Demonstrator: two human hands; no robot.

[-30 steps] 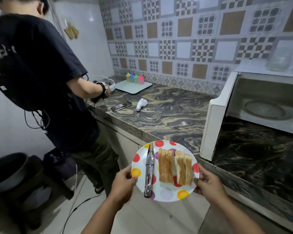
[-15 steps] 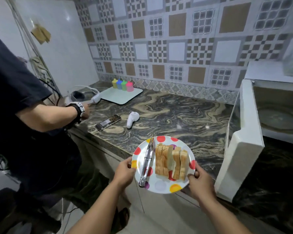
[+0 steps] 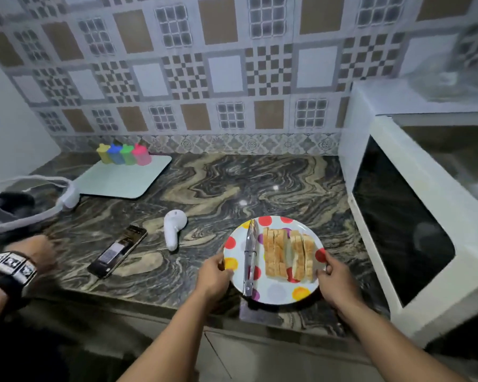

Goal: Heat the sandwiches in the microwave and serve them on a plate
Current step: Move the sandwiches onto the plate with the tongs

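Note:
A white plate with coloured dots (image 3: 276, 295) is over the marbled counter (image 3: 232, 188) near its front edge. On it lie several sandwich slices (image 3: 289, 253) side by side and metal tongs (image 3: 249, 257) along the left. My left hand (image 3: 214, 274) grips the plate's left rim. My right hand (image 3: 333, 279) grips its right rim. The white microwave (image 3: 370, 106) stands at the right with its door (image 3: 414, 216) swung open toward me.
Another person's hand with a patterned wristband (image 3: 25, 260) reaches onto the counter at the left. A phone (image 3: 118, 250) and a white handheld device (image 3: 173, 227) lie left of the plate. A pale board (image 3: 122, 179) with coloured cups (image 3: 124, 153) sits at the back left.
I have carried the plate forward from over the floor to above the counter. My view has swung right and down, so the other person is now mostly out of view.

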